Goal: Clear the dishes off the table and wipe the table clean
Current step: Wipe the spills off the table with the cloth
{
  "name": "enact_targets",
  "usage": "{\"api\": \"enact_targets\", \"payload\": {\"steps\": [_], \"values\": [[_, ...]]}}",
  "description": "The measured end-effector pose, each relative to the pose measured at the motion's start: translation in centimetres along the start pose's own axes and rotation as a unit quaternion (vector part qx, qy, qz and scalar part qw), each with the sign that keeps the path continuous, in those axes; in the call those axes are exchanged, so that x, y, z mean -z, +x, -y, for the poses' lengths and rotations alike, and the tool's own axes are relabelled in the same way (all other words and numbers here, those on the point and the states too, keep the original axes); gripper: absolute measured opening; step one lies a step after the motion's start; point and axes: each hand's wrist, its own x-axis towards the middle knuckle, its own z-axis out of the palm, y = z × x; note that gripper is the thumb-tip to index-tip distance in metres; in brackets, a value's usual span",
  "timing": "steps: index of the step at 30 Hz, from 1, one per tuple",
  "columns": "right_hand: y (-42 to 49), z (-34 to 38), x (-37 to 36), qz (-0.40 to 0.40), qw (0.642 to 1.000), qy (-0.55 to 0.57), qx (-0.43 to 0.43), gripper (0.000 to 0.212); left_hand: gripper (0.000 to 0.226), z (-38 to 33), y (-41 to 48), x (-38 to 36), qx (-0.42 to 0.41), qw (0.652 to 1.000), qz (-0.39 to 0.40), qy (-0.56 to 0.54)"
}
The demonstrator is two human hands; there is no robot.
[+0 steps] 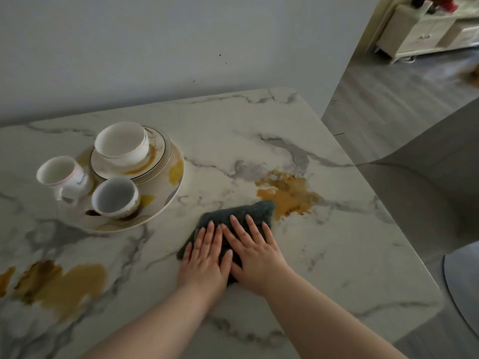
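Observation:
A dark grey cloth lies flat on the marble table. My left hand and my right hand press on it side by side with straight fingers. A yellow-brown spill touches the cloth's far right corner. A second brown spill spreads near the table's left front. At the left, a large patterned plate carries a smaller plate with a white bowl, a white mug and a white cup.
A grey wall runs behind the table. The table's right edge drops to a grey floor. A grey chair with a round base stands at the right. A cream cabinet is far back right.

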Motion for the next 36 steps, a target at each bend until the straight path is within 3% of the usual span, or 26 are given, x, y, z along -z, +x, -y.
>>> {"api": "enact_targets", "payload": {"steps": [4,8,19,28,36], "values": [[4.5,-4.2,2.0,-0.014,1.0,0.014,0.002,0.057,0.068,-3.2,5.8,1.5,0.039,0.998,0.002,-0.041],[8.4,-8.5,3.9,-0.023,1.0,0.002,-0.019,0.057,0.067,-6.5,11.7,2.7,0.044,0.997,-0.007,-0.057],[9.1,-18.7,7.0,0.027,0.983,0.038,-0.177,0.059,0.057,-16.0,20.7,3.6,-0.102,0.993,0.052,0.031],[2.5,-15.3,5.0,0.046,0.969,0.06,-0.234,0.06,0.057,-15.0,14.9,1.4,-0.181,0.981,0.058,0.05],[-3.6,-5.9,1.5,0.065,0.968,0.072,-0.231,0.06,0.063,-8.5,5.3,0.1,-0.2,0.975,0.076,0.056]]}}
